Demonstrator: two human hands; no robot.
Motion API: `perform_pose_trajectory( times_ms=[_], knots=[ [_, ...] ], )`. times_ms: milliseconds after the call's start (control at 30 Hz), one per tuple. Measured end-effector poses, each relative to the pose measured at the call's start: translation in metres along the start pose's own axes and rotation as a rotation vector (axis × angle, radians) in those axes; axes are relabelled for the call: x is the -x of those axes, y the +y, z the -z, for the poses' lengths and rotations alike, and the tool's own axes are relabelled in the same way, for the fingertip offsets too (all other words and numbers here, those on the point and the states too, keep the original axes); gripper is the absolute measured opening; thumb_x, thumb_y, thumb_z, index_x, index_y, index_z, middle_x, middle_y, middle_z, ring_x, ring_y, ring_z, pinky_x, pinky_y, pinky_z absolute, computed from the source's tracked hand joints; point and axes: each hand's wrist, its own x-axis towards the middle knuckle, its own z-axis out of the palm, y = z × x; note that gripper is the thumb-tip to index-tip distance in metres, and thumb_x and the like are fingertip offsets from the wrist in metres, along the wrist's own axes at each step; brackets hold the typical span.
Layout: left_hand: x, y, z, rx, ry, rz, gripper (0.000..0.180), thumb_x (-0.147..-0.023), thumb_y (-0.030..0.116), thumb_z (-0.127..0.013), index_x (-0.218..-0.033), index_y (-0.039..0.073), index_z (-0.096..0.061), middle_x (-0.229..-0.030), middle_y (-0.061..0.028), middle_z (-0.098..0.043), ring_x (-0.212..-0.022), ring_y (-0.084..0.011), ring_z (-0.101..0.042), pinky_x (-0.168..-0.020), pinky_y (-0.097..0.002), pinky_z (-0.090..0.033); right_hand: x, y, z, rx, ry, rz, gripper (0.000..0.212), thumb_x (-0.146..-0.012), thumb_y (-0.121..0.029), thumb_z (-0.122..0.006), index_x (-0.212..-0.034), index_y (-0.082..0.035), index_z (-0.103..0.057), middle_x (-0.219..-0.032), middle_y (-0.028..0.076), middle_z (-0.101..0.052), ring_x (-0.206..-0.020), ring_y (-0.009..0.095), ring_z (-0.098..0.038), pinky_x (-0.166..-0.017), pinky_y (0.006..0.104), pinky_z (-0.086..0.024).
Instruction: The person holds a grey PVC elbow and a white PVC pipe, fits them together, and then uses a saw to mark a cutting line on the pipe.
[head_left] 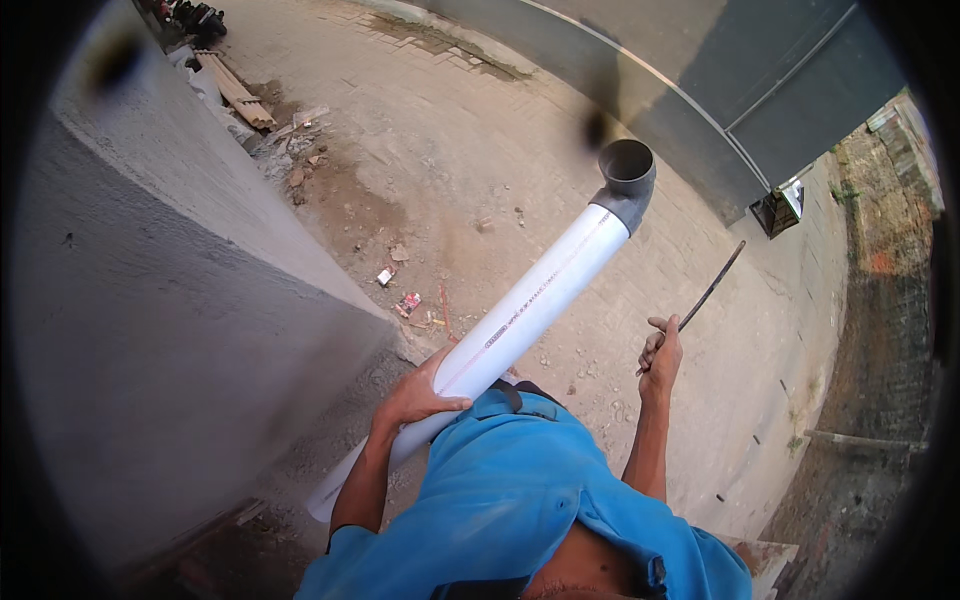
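Plainly, the white pipe [540, 300] rests in the left hand's [415, 389] fingers.

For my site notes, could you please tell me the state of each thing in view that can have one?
White pipe: slanted, gripped by the left hand
Grey elbow: fitted on the pipe's far end, mouth uncovered
Thin rod: slanted, held clear of the pipe
Left hand: closed on the pipe
Right hand: closed on the rod
Blue shirt: worn, open at the neck
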Motion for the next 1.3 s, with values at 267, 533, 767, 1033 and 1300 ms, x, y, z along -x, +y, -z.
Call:
perform_pose_trajectory(
  times_ms=[267, 533, 767, 1033, 1300],
  knots=[
    [-0.109, 0.030, 0.019, 0.061, 0.112, 0.170, 0.125, -0.062, 0.061, -0.091, -0.161, 0.010, -0.036, -0.149, -0.0249, -0.056, -0.137, -0.0385, -0.055, -0.113, -0.0424, -0.044, -0.170, -0.065, -0.107, 0.150, -0.223, 0.060, 0.051, -0.108, -0.050, -0.053, -0.114, -0.002, -0.067, -0.067, -0.005, -0.046, -0.047, 0.003, -0.032, -0.041, 0.0219, -0.022],
    [-0.308, 0.003, 0.080, 0.107, 0.326, 0.118, 0.121, -0.063, 0.062, -0.090, -0.160, 0.009, -0.039, -0.144, -0.0268, -0.059, -0.133, -0.0382, -0.059, -0.110, -0.0425, -0.046, -0.380, -0.065, -0.258, 0.167, -0.319, 0.002, 0.036, -0.106, -0.038, -0.061, -0.119, -0.004, -0.065, -0.072, -0.004, -0.050, -0.047, 0.002, -0.034, -0.040, 0.0211, -0.023],
    [-0.450, 0.044, 0.183, 0.356, 0.427, 0.196, 0.115, -0.071, 0.058, -0.090, -0.156, 0.000, -0.039, -0.141, -0.0254, -0.059, -0.129, -0.0328, -0.059, -0.108, -0.0398, -0.046, -0.507, -0.069, -0.369, 0.112, -0.331, -0.085, 0.035, -0.107, -0.033, -0.057, -0.125, -0.004, -0.064, -0.075, -0.002, -0.050, -0.047, 0.003, -0.036, -0.040, 0.0214, -0.025],
    [-0.606, 0.066, 0.268, 0.662, 0.522, 0.348, 0.112, -0.074, 0.056, -0.088, -0.157, 0.000, -0.037, -0.140, -0.0234, -0.059, -0.127, -0.0316, -0.059, -0.108, -0.0396, -0.046, -0.648, -0.096, -0.520, 0.222, -0.376, -0.178, 0.041, -0.107, -0.039, -0.057, -0.131, -0.006, -0.061, -0.073, -0.002, -0.046, -0.046, 0.004, -0.034, -0.038, 0.0227, -0.026],
    [-0.720, 0.117, 0.359, 0.834, 0.736, 0.478, 0.110, -0.078, 0.052, -0.085, -0.159, 0.000, -0.033, -0.140, -0.0245, -0.058, -0.128, -0.0319, -0.059, -0.109, -0.0407, -0.046, -0.798, -0.196, -0.766, -0.299, -1.010, -0.288, 0.033, -0.113, -0.034, -0.049, -0.123, -0.005, -0.061, -0.059, -0.004, -0.033, -0.047, 0.005, -0.034, -0.044, 0.0218, -0.030]
  ],
)
